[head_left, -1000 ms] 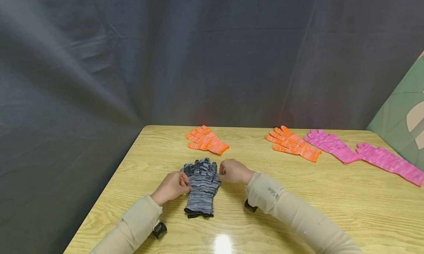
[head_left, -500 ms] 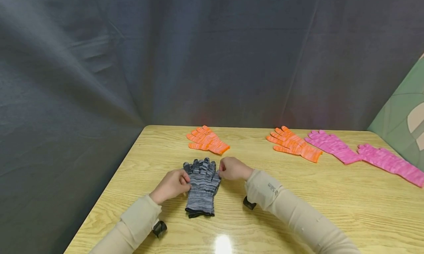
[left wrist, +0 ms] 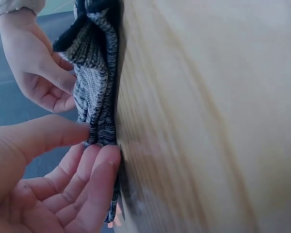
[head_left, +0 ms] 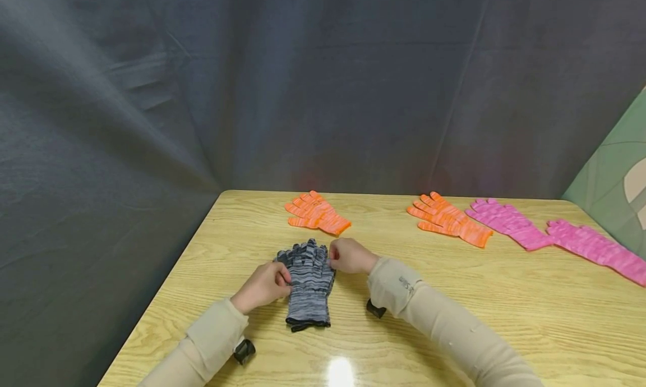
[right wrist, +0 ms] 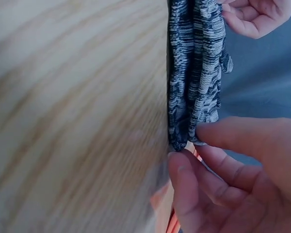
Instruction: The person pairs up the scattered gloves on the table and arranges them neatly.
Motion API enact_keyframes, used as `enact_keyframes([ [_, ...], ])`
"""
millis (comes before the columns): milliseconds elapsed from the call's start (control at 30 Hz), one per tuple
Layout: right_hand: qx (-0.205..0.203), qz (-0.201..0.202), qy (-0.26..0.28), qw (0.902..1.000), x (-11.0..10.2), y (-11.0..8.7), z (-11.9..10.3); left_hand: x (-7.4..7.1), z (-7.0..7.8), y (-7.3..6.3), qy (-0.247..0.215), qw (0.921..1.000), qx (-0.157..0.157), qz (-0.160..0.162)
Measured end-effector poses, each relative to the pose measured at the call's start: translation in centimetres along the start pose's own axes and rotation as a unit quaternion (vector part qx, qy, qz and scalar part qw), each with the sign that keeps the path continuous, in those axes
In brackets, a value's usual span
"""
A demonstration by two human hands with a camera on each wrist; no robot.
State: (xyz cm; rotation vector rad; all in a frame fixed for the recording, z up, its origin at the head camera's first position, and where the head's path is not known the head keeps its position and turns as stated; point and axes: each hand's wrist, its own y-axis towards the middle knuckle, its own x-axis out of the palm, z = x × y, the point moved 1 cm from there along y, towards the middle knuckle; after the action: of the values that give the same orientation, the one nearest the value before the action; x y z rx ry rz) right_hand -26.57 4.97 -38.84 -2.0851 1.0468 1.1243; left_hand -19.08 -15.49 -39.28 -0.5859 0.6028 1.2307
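Note:
Two grey-and-black knit gloves (head_left: 308, 286) lie stacked on the table, fingers pointing away and dark-edged cuffs toward me. My left hand (head_left: 263, 286) pinches their left edge; in the left wrist view, thumb and fingertips (left wrist: 104, 158) close on the knit layers (left wrist: 94, 92). On the opposite side, near the glove fingers, my right hand (head_left: 351, 256) pinches the right edge. The right wrist view shows the thumb on the upper layer (right wrist: 203, 73) and the fingertips (right wrist: 180, 170) low by the tabletop. Folds of the lower glove are mostly hidden under the upper one.
One orange glove (head_left: 318, 214) lies behind the grey pair, and another orange glove (head_left: 449, 221) farther right. Two pink gloves, a nearer-centre pink glove (head_left: 507, 223) and a far-right pink glove (head_left: 598, 249), lie end to end. A dark curtain (head_left: 333, 95) hangs behind the wooden table (head_left: 429, 297).
The grey gloves' cuffs have swung slightly to the right. My right hand has shifted a little left and away from me, while my left hand stays nearly in place.

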Motion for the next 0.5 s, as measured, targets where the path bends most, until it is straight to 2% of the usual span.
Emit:
enact_keyframes([
  [133,-0.002,-0.003,0.004,1.0000,0.10,0.03,0.11,-0.01,-0.11,0.20,0.006,1.0000,0.002,0.004],
  [333,-0.007,-0.015,0.011,0.9998,0.06,-0.03,0.23,-0.30,-0.10,0.32,0.013,0.9997,-0.015,0.013],
  [500,-0.010,-0.010,0.009,0.9999,0.10,0.00,0.21,-0.34,0.01,0.31,0.013,0.9996,-0.020,0.011],
])
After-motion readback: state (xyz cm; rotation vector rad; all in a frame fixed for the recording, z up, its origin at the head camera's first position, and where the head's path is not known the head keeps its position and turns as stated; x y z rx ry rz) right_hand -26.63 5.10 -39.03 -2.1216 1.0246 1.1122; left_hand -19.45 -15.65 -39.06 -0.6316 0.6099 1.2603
